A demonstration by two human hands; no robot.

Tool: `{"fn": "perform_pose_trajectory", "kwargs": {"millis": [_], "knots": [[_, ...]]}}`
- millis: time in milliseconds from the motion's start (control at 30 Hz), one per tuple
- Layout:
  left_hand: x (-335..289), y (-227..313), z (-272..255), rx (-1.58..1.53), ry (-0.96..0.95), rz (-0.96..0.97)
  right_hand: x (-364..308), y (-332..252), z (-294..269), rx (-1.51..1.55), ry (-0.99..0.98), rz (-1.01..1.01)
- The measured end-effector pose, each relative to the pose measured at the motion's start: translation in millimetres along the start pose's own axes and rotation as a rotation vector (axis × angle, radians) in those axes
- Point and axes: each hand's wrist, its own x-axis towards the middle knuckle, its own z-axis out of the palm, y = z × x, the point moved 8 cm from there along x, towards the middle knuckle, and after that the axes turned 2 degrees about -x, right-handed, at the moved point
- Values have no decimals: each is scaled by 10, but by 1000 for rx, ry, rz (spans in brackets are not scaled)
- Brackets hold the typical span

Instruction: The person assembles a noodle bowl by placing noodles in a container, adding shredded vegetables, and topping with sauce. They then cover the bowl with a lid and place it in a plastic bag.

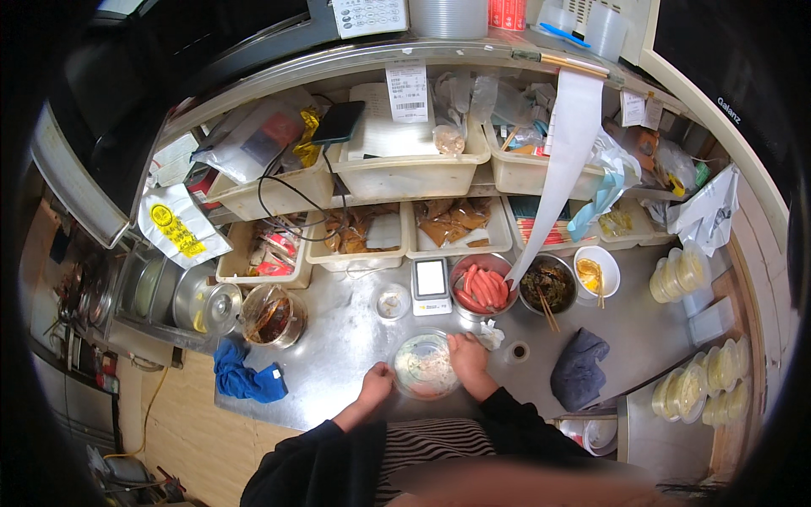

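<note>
A round clear plastic bowl (420,365) of pale, whitish food stands at the front of the steel counter, between my hands. My right hand (470,359) grips its right rim, fingers bent over the edge. On the other side, my left hand (376,385) is closed against the bowl's left edge; what its fingertips hold is hidden. Just behind the bowl are a small digital scale (431,287) and a metal bowl of red sausages (481,289). A crumpled white tissue (490,335) lies beside my right hand.
Left stand a jar of dark red sauce (274,316) and a blue cloth (247,372). Right are a metal bowl with chopsticks (547,286), a white bowl (596,272), a dark cloth (579,368) and stacked lidded tubs (701,380). A long paper strip (559,160) hangs over the sausages.
</note>
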Motion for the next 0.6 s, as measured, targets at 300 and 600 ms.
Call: {"fn": "perform_pose_trajectory", "kwargs": {"millis": [300,600], "knots": [[106,16,-45,244,91,126,-16,-18,-2,29,83,-50],[-296,835,408,1004,224,841,-60,-74,0,0,105,0]]}}
